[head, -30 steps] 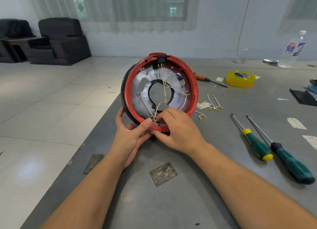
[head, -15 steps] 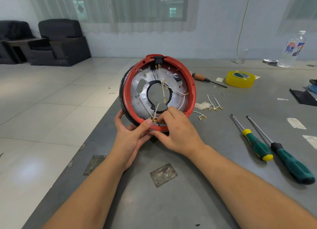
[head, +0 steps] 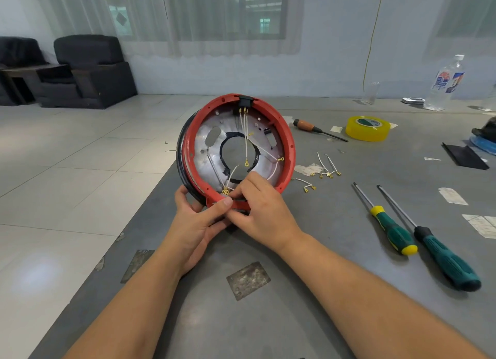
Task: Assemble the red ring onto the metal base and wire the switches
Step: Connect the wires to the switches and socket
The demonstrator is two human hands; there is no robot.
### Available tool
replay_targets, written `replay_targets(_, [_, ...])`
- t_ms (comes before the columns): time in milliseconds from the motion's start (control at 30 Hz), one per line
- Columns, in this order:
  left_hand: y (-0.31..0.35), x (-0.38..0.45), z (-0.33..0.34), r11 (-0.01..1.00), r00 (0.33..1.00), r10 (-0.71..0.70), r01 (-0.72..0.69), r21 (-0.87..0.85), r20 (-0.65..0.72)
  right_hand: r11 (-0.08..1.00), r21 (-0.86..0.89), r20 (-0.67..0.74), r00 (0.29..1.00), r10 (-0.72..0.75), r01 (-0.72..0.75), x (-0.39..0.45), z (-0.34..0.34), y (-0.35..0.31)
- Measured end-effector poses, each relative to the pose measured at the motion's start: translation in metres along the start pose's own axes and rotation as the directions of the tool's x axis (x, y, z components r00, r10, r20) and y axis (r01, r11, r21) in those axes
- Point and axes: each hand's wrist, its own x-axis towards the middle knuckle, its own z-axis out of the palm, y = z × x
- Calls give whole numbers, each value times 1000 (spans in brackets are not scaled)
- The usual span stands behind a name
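The red ring (head: 291,143) sits on the round metal base (head: 214,154), and the assembly stands on edge at the table's left side, tilted toward me. A black switch (head: 245,101) is set in the ring's top, with white wires (head: 245,133) hanging from it across the base's centre hole. My left hand (head: 198,219) grips the ring's lower rim, thumb on the red edge. My right hand (head: 261,211) pinches at the gold wire terminals (head: 225,190) at the bottom of the ring. What the fingers hold there is hidden.
Loose white wires with gold terminals (head: 323,168) lie right of the assembly. Two green-handled screwdrivers (head: 389,224) (head: 440,254) lie at the right. An orange-handled screwdriver (head: 311,127), yellow tape roll (head: 367,127) and plastic bottle (head: 445,82) are farther back. The table's left edge runs beside my left arm.
The assembly has turned slightly, its face now angled more to the right. Both hands stay at the bottom rim, the right fingers working at the terminals.
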Motion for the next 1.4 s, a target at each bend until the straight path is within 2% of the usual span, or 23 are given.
replay_targets(133, [0,2,-4,998,999,-7,5,-58,-45,997,-16,112,991,-73,76,-2,-5,7])
replay_targets(200, [0,4,-4,996,998,-6,0,-90,-63,995,-56,26,996,-86,87,-1,-13,14])
replay_targets(267, [-1,5,-4,993,997,0,-10,-117,-83,996,-85,-112,994,20,-29,1,-27,29])
replay_targets(333, [-1,5,-4,992,996,-3,-8,-125,-91,948,-206,-175,962,209,-243,-1,-44,53])
replay_targets(367, [-1,5,-4,993,996,-2,-9,-119,-92,878,-303,-140,929,343,-370,-3,-52,66])
replay_targets(433, [-1,5,-4,994,995,8,-19,-107,-103,682,-489,-4,783,622,-544,-11,-62,87])
replay_targets(467, [-1,6,-3,994,994,12,-24,-105,-112,604,-550,54,697,715,-577,-15,-65,95])
replay_targets(500, [0,6,-2,994,993,14,-27,-107,-118,559,-585,86,640,764,-588,-18,-65,99])
replay_targets(533, [0,6,-2,993,992,15,-29,-111,-122,542,-604,96,622,777,-584,-19,-64,102])
replay_targets(700, [2,5,-1,995,992,16,-28,-97,-122,582,-651,115,694,710,-488,-20,-44,86])
replay_targets(767, [1,5,0,995,993,18,-29,-94,-120,601,-623,95,714,694,-501,-18,-43,87])
replay_targets(800, [2,5,0,995,993,19,-31,-94,-121,584,-615,63,706,706,-530,-14,-46,93])
replay_targets(867, [2,4,0,995,992,23,-34,-89,-121,506,-617,13,634,773,-603,-6,-55,108])
replay_targets(933, [2,4,1,996,993,26,-36,-87,-116,434,-638,27,545,838,-636,-3,-58,120])
replay_targets(967, [2,4,1,996,993,26,-36,-86,-112,421,-657,35,533,845,-625,-3,-57,122])
replay_targets(1133, [2,4,1,997,994,29,-37,-75,-110,464,-686,-12,646,763,-560,-9,-48,117])
replay_targets(1333, [2,3,1,997,994,27,-35,-66,-110,539,-656,7,711,704,-528,-15,-52,109])
replay_targets(1400, [2,2,2,997,994,26,-33,-65,-104,560,-613,-1,710,704,-557,-13,-54,109])
